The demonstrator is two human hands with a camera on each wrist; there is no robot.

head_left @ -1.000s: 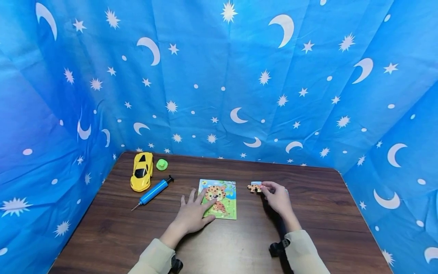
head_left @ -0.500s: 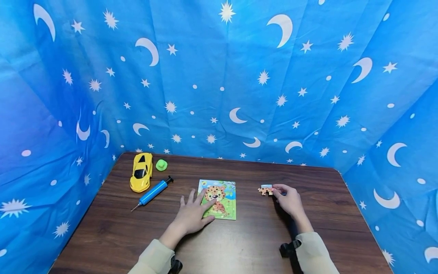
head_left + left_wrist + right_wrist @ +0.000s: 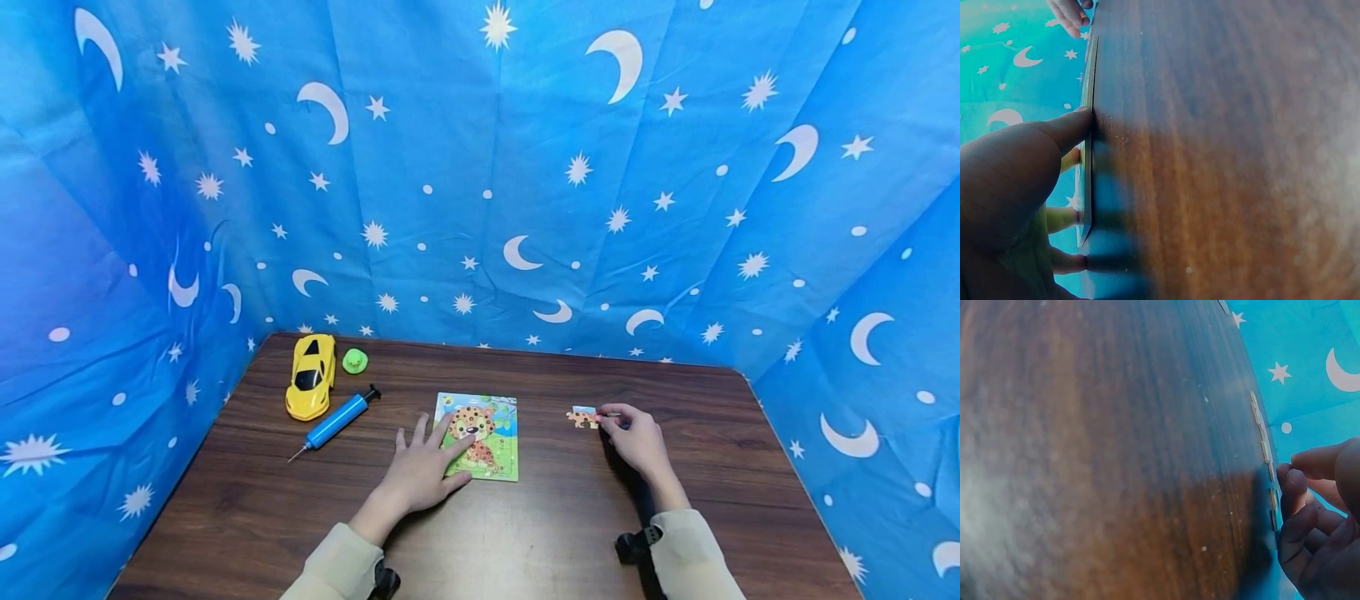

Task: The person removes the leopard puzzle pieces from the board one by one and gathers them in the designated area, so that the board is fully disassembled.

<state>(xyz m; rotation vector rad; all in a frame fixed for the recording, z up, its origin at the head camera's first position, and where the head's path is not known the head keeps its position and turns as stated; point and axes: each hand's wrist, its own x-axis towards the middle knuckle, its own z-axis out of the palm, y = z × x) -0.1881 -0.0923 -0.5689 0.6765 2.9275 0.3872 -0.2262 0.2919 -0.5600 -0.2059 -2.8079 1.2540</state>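
Left hand (image 3: pixel 422 473): palm down on the table (image 3: pixel 525 533), fingers spread and straight; the fingertips rest on the left part of the puzzle (image 3: pixel 480 435); in the left wrist view the thumb (image 3: pixel 1067 128) touches the puzzle's edge (image 3: pixel 1088 156)
Right hand (image 3: pixel 636 440): fingers curled, the tips drawn together; they pinch the right edge of the piece (image 3: pixel 582 416); in the right wrist view the fingertips (image 3: pixel 1291 484) meet the piece's edge (image 3: pixel 1265 453) low against the tabletop (image 3: pixel 1116 456)
Puzzle: a flat board with a spotted leopard picture on green and blue; lies at the table's middle, just ahead of the left hand
Piece: small, orange and spotted with a pale blue top; at the table surface, right of the puzzle and apart from it
Car (image 3: pixel 310 375): yellow toy; far left of the table
Duck (image 3: pixel 354 360): small, green; just right of the car
Pump (image 3: pixel 336 421): blue, black handle; lies slanted between the car and the puzzle
Backdrop (image 3: pixel 480 167): blue cloth with white moons and stars; hangs on three sides of the table
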